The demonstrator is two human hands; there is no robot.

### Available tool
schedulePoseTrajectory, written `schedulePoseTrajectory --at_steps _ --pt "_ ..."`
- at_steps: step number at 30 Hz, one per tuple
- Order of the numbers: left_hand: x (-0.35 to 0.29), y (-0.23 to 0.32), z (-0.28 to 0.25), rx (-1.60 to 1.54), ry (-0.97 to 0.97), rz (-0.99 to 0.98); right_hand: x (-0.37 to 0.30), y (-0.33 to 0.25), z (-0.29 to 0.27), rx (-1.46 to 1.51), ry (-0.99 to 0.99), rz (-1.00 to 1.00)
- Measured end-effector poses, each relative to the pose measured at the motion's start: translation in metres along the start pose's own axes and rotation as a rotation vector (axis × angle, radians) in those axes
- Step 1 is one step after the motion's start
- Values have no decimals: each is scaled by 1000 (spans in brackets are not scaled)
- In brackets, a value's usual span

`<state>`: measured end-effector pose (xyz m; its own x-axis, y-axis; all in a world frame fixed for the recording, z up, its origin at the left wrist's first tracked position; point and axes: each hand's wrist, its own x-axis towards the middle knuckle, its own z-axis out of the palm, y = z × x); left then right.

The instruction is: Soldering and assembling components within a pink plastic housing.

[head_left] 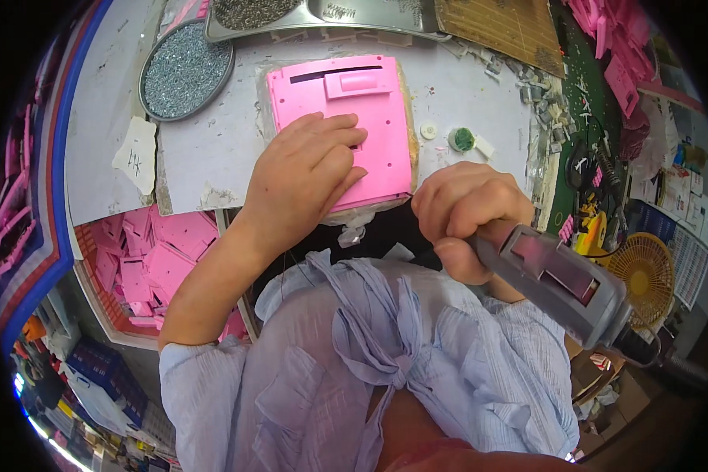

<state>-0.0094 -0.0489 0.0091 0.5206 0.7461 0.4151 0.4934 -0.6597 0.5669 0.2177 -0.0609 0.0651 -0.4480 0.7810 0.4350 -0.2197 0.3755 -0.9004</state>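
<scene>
A pink plastic housing [390, 145] with a long slot and small screw holes lies on a padded, plastic-wrapped block in front of me. My left hand [299, 177] rests on its left part, fingers laid over the surface and slightly bent, and covers some of the middle. At the housing's lower right corner, my right hand [472, 208] is closed round the front of a grey electric screwdriver [562, 287]. The tool's body and cord run back to the right. Its tip is hidden by my fingers, so I cannot tell whether it touches the housing.
A round dish of small screws [187, 71] stands at the upper left, beside a metal tray [346, 12] with more small parts. A green-topped small round piece [462, 139] sits right of the housing. Pink parts fill a basket [102, 303] at lower left. A yellow fan [641, 275] stands right.
</scene>
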Motion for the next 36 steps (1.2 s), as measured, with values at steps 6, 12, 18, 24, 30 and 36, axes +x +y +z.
schedulePoseTrajectory --at_steps 6,12,18,24,30,36 --pt "-2 0 1 -15 -19 -25 27 1 -7 200 56 -43" --pt "2 -3 0 -58 6 -15 31 22 1 -96 -38 -46" --pt "-2 -5 1 -52 -2 -21 56 16 -13 47 25 40" --pt "0 -6 2 -71 -2 -31 58 36 -19 -143 -28 61" --pt "1 -7 0 -74 -1 -49 94 28 -31 148 46 -34" --pt "-2 -3 2 -111 -13 -65 118 74 -43 45 29 -78"
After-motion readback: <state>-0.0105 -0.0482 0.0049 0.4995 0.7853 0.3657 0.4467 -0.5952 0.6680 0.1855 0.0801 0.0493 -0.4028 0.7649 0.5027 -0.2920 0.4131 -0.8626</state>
